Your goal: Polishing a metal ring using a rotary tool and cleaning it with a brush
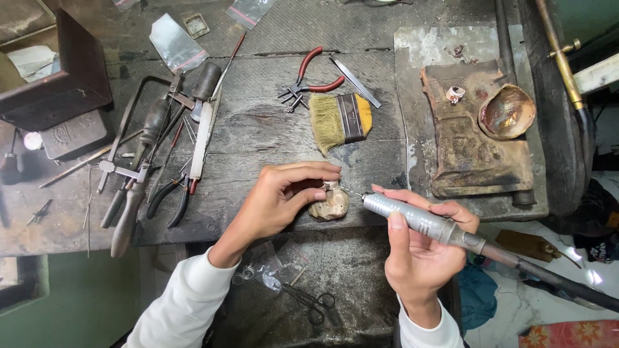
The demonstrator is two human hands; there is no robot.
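My left hand point(284, 200) pinches a small metal ring point(331, 187) between thumb and fingers point(322, 169), holding it on a pale lump point(330, 205) at the front edge of the worn surface point(271, 129). My right hand point(419, 248) has its fingers wrapped around a silver rotary handpiece point(412, 219), its thin tip just beside the ring. A brush point(340, 119) and red-handled pliers point(309, 76) lie farther back.

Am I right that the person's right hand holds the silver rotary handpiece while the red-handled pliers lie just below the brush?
Not quite: in the head view, the red-handled pliers lie above the brush, farther from the person. The right hand does hold the silver rotary handpiece.
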